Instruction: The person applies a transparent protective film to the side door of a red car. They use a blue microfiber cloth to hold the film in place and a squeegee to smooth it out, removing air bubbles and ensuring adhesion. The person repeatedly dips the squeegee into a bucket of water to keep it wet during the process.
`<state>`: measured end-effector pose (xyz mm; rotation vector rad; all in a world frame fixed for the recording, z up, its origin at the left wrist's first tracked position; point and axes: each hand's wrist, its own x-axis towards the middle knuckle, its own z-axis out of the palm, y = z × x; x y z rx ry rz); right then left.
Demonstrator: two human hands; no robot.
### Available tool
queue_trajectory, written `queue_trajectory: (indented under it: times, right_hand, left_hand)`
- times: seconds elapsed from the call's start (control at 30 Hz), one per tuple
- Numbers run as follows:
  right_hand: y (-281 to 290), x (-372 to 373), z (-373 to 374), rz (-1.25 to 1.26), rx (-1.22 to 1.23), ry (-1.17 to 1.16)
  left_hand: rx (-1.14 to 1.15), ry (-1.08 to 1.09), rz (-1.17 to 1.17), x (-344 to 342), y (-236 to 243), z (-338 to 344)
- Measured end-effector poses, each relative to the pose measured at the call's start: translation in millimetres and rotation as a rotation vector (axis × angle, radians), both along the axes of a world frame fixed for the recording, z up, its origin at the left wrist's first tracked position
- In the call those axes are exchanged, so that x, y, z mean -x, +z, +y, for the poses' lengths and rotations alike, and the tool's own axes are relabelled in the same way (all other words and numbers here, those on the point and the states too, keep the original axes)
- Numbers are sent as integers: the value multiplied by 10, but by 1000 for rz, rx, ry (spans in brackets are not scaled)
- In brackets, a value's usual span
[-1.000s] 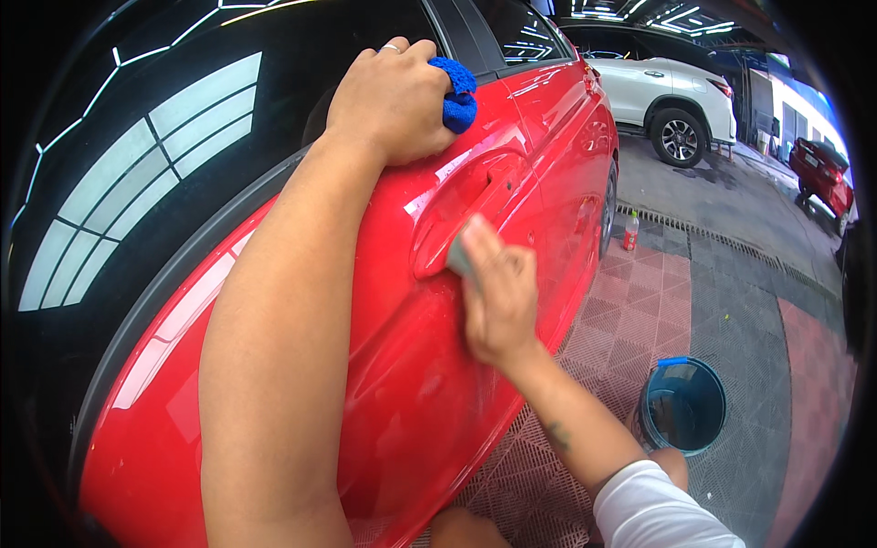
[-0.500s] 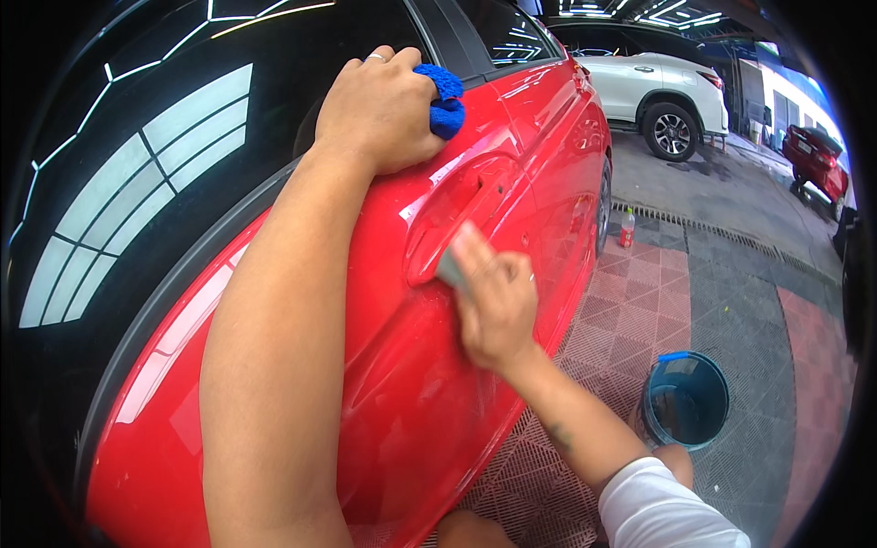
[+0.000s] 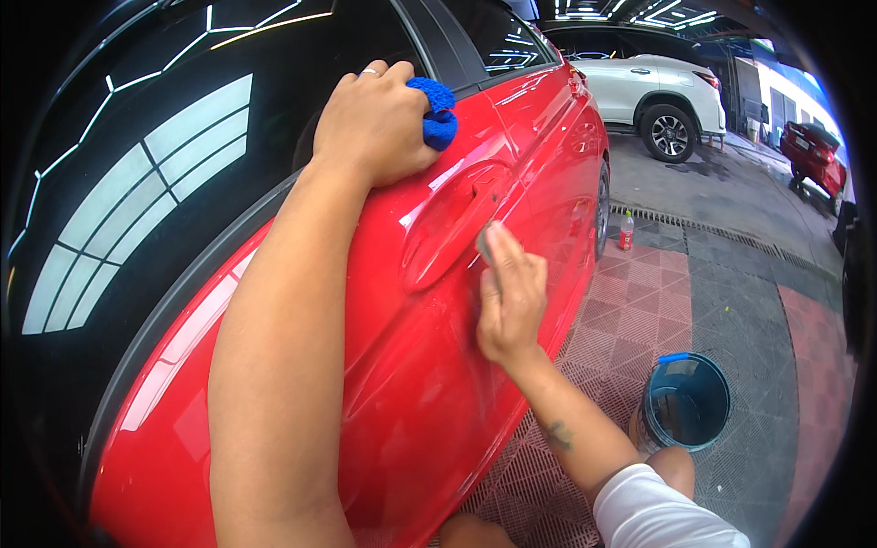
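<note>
Beside me is a red car door (image 3: pixel 411 384) with a wet-looking, glossy surface. High on the door, just below the window (image 3: pixel 301 82), my left hand (image 3: pixel 370 123) is closed around a bunched blue cloth (image 3: pixel 439 126) and rests against the panel. My right hand (image 3: pixel 513 306) pinches a small grey pad (image 3: pixel 484 245), mostly covered by the fingers, against the paint. It lies just right of and below the recessed handle area (image 3: pixel 438 237), where a dark opening shows and no handle grip is visible.
A dark teal bucket (image 3: pixel 650 402) with liquid stands on grey and red floor tiles at the right. Farther off are a small bottle (image 3: pixel 627 230) by the rear wheel, a drain grate (image 3: pixel 694 225), a white car (image 3: pixel 612 87) and another red car (image 3: pixel 811 157).
My right hand has slid the pad right and slightly up, from the lower rim of the handle recess onto the panel beside it. My left hand stays nearly in place.
</note>
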<state>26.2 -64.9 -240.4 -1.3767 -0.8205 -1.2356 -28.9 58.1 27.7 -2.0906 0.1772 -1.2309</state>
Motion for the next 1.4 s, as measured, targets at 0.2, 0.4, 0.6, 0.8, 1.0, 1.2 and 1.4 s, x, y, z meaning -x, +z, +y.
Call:
queue_trajectory:
  times: [0.2, 0.4, 0.6, 0.8, 1.0, 1.2, 1.4]
  right_hand:
    - [-203, 655, 129, -54, 141, 86]
    - [27, -63, 79, 96, 15, 14]
    - [0, 189, -41, 39, 105, 79]
    - [122, 80, -28, 91, 48, 78]
    - [138, -252, -27, 219, -13, 54]
    - [135, 73, -149, 56, 131, 28]
    - [216, 94, -175, 21, 178, 82]
  left_hand:
    - [38, 43, 36, 17, -28, -22]
    - [29, 61, 33, 4, -43, -73]
    - [6, 26, 32, 22, -6, -65]
    - [10, 30, 40, 2, -6, -80]
    - [-14, -22, 3, 32, 12, -116]
    - [-15, -11, 15, 10, -19, -104]
    - [7, 19, 30, 31, 6, -99]
